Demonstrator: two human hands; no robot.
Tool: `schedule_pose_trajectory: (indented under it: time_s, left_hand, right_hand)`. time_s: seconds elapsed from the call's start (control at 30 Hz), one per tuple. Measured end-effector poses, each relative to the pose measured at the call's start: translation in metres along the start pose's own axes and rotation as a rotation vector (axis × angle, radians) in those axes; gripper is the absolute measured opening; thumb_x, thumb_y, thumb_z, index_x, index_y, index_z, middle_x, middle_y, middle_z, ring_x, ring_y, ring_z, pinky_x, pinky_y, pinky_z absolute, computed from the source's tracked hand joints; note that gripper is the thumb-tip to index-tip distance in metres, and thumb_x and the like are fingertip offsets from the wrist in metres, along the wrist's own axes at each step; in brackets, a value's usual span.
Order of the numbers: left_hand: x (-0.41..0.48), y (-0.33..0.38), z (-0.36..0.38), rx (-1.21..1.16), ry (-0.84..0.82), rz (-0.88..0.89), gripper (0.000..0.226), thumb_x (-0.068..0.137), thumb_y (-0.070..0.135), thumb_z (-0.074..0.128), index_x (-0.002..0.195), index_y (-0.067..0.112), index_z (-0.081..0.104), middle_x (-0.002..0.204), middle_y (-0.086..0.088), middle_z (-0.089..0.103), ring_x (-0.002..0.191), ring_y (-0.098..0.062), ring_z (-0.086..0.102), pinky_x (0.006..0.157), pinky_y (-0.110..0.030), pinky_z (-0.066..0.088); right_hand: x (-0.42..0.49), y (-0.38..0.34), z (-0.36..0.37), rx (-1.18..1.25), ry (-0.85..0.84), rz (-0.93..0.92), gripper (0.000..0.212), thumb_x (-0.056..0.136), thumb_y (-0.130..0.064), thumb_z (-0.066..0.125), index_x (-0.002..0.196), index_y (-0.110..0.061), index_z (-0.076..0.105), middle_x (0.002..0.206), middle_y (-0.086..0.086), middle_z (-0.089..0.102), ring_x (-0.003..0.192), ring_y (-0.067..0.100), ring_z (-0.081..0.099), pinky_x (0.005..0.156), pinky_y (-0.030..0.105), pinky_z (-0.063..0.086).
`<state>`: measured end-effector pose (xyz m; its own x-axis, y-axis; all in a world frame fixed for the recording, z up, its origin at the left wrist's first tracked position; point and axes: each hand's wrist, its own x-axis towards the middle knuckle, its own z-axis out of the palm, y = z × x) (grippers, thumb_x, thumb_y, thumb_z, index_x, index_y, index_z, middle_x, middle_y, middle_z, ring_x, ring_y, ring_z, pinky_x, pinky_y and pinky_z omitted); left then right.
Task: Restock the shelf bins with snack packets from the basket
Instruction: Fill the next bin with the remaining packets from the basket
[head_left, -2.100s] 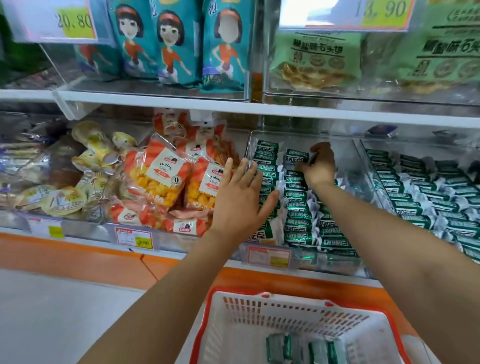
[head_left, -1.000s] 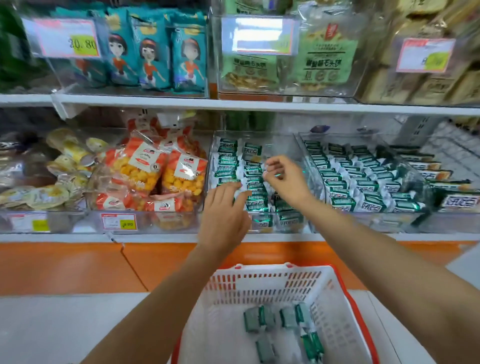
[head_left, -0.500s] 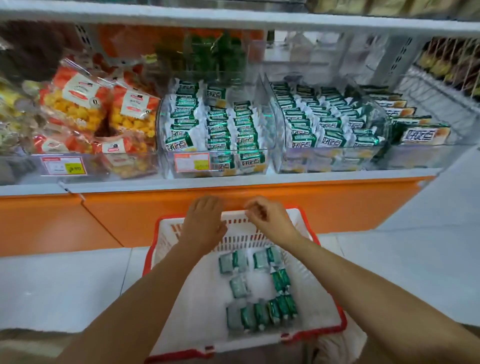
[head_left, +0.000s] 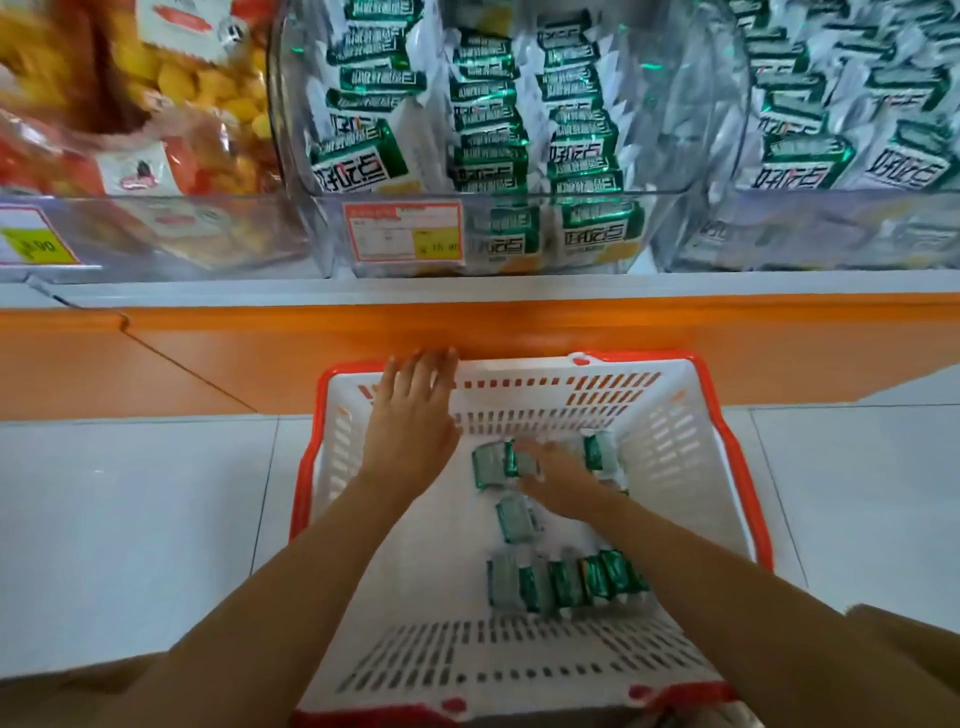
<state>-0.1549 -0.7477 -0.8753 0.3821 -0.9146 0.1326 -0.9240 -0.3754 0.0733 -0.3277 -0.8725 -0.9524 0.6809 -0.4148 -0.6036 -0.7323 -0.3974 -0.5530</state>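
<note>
We look down at a white basket (head_left: 675, 467) with a red rim, standing on pale floor tiles (head_left: 130, 519) just in front of the shelf's orange base panel (head_left: 519, 332). Green snack packets (head_left: 566, 579) lie loose on the basket's bottom, some in a row near us and a few farther in. Our left hand (head_left: 410, 415) hovers over the far left corner with its fingers straight and relaxed, holding nothing. Our right hand (head_left: 561, 488) is low inside, its fingers at one packet (head_left: 491, 465); they are blurred, so we cannot tell whether they grasp it. Above the grey shelf edge (head_left: 467, 288), a clear bin (head_left: 691, 156) holds rows of the same packets behind a price tag (head_left: 402, 231). Bags of yellow snacks (head_left: 208, 104) fill the bin to its left.
</note>
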Motion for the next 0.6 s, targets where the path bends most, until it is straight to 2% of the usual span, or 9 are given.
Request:
schedule_pose_trajectory:
  time_s: [0.13, 0.2, 0.3, 0.43, 0.5, 0.57, 0.6]
  left_hand:
    - [-0.001, -0.003, 0.011, -0.028, 0.086, -0.004, 0.077, 0.077, 0.022, 0.080, 0.143, 0.006, 0.046, 0.141, -0.017, 0.051, 0.133, -0.039, 0.045, 0.116, -0.052, 0.023]
    - [-0.002, -0.002, 0.014, -0.020, 0.092, -0.003, 0.077, 0.078, 0.023, 0.078, 0.145, 0.006, 0.043, 0.142, -0.017, 0.050, 0.135, -0.038, 0.043, 0.117, -0.052, 0.021]
    - [-0.003, -0.004, 0.018, -0.011, 0.095, -0.004, 0.078, 0.079, 0.022, 0.076, 0.146, 0.006, 0.041, 0.144, -0.017, 0.048, 0.136, -0.037, 0.039, 0.118, -0.052, 0.019]
    - [-0.003, -0.004, 0.020, -0.018, 0.081, -0.013, 0.076, 0.080, 0.023, 0.075, 0.146, 0.006, 0.041, 0.143, -0.017, 0.048, 0.137, -0.037, 0.039, 0.118, -0.054, 0.022]
    - [-0.003, -0.003, 0.019, -0.016, 0.076, -0.017, 0.076, 0.080, 0.024, 0.074, 0.146, 0.005, 0.042, 0.143, -0.017, 0.049, 0.136, -0.038, 0.040, 0.118, -0.055, 0.023]
    - [-0.002, -0.003, 0.019, -0.021, 0.076, -0.011, 0.074, 0.081, 0.026, 0.073, 0.146, 0.006, 0.042, 0.143, -0.017, 0.049, 0.136, -0.038, 0.041, 0.118, -0.055, 0.023]
    - [-0.002, -0.003, 0.019, -0.024, 0.077, -0.007, 0.074, 0.081, 0.026, 0.074, 0.145, 0.006, 0.042, 0.143, -0.017, 0.049, 0.136, -0.038, 0.041, 0.118, -0.055, 0.023]
  right_hand:
    - [0.020, 0.000, 0.022, -0.047, -0.009, 0.031, 0.074, 0.097, -0.028, 0.054, 0.156, -0.024, 0.009, 0.161, 0.011, -0.006, 0.149, 0.032, 0.006, 0.117, 0.040, 0.020]
    - [0.026, 0.002, 0.028, -0.147, -0.018, 0.052, 0.076, 0.098, -0.032, 0.052, 0.156, -0.022, 0.004, 0.161, 0.013, -0.008, 0.149, 0.032, 0.002, 0.119, 0.042, 0.020]
    - [0.035, 0.007, 0.033, -0.232, -0.001, 0.122, 0.067, 0.096, -0.042, 0.054, 0.153, -0.024, 0.024, 0.155, 0.015, 0.011, 0.143, 0.034, 0.018, 0.113, 0.041, 0.029]
    - [0.040, 0.019, 0.039, -0.277, 0.125, 0.107, 0.052, 0.089, -0.045, 0.062, 0.131, -0.017, 0.048, 0.134, 0.013, 0.035, 0.125, 0.034, 0.037, 0.097, 0.041, 0.044]
    - [0.040, 0.023, 0.039, -0.301, 0.220, 0.103, 0.032, 0.090, -0.033, 0.063, 0.114, -0.014, 0.055, 0.123, 0.012, 0.043, 0.111, 0.031, 0.047, 0.081, 0.035, 0.048]
    - [0.039, 0.023, 0.035, -0.331, 0.285, 0.126, 0.012, 0.090, -0.016, 0.062, 0.099, -0.014, 0.054, 0.113, 0.010, 0.049, 0.092, 0.025, 0.051, 0.066, 0.031, 0.041]
    - [0.038, 0.024, 0.033, -0.328, 0.301, 0.142, 0.012, 0.089, -0.010, 0.061, 0.092, -0.014, 0.050, 0.106, 0.009, 0.050, 0.082, 0.023, 0.050, 0.063, 0.030, 0.038]
